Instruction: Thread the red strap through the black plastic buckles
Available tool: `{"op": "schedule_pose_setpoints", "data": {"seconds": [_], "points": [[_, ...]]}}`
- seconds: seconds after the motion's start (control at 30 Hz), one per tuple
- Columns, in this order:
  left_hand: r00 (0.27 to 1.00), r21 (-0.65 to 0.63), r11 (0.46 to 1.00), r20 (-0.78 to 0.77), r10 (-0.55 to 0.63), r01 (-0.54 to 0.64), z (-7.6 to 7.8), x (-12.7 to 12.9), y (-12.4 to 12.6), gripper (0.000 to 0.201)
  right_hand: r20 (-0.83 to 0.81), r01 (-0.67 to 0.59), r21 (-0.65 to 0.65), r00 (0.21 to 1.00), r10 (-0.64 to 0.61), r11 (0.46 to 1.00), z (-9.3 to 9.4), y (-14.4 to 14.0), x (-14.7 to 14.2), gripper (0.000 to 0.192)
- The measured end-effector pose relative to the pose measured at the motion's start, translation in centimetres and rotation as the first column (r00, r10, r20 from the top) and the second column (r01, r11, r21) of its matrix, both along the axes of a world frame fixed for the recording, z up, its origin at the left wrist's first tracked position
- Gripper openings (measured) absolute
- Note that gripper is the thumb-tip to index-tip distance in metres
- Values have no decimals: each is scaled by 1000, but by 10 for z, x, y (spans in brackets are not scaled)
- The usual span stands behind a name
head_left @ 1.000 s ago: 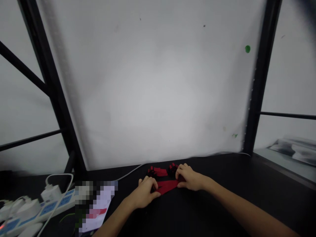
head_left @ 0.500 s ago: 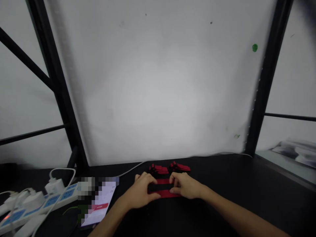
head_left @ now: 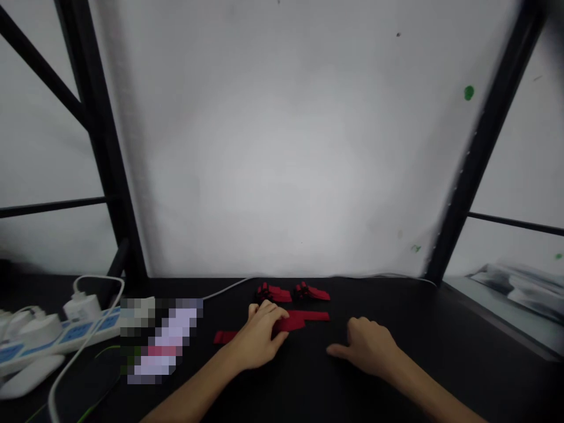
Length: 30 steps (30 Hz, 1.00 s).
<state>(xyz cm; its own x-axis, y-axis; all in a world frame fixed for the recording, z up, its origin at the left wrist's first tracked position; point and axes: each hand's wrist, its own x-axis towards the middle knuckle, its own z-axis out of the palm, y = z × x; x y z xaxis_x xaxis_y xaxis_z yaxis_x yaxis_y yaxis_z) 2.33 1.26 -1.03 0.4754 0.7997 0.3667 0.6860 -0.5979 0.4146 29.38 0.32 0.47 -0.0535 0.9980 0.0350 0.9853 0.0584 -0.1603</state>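
A long red strip [head_left: 282, 324] lies flat on the black table [head_left: 440, 341], its long axis running left to right. The left hand [head_left: 259, 341] presses on its middle, fingers together. The right hand [head_left: 370, 349] rests just right of it, fingers loosely curled, holding nothing.

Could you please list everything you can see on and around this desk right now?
red strap: one, red, flat on the desk under the left hand.
red bundles: two, red and black, behind the strap.
desk: one, black.
power strip: one, white and blue, far left, chargers plugged in.
cable: one, white, along the back edge.
backdrop: one, white, between black posts.
left hand: pressing on the strap.
right hand: resting on the desk, holding nothing.
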Motion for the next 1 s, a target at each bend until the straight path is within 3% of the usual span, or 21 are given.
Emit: {"op": "schedule_pose_setpoints", "data": {"seconds": [0.13,0.23,0.33,0.4,0.5,0.57,0.63,0.77,0.93,1.0], "points": [[997,-20,999,50,51,-50,-6,-1,-2,26,-202,-167,-74,968,150,983,-10,11,-3,28],[995,-26,997,66,71,-70,-7,-4,-2,26,-432,-338,-52,856,284,940,-14,35,-13,31],[994,-43,996,60,86,-84,-6,-8,-3,25,-723,-461,-75,636,270,884,-14,60,-29,31],[994,-55,995,63,89,-86,-6,-11,-3,24,-887,-490,-37,417,197,871,-15,71,-40,34],[995,-50,996,71,75,-72,-6,-13,-2,23,-989,-498,27,114,97,867,-19,74,-52,39],[996,-42,998,73,53,-50,-5,-13,-3,22,-997,-526,45,24,67,849,-23,70,-57,40],[996,-41,999,76,35,-32,-3,-12,-4,23,-997,-542,45,28,71,839,-25,64,-59,41],[996,-59,998,87,-3,8,0,-8,-10,22,-984,-522,42,128,127,852,-26,52,-62,42],[987,-111,993,161,-18,36,-2,2,-16,51,-963,-460,70,201,180,885,-24,41,-70,39],[991,-112,993,136,-4,20,-3,5,-16,46,-946,-449,61,258,194,891,-21,37,-71,37]]}}
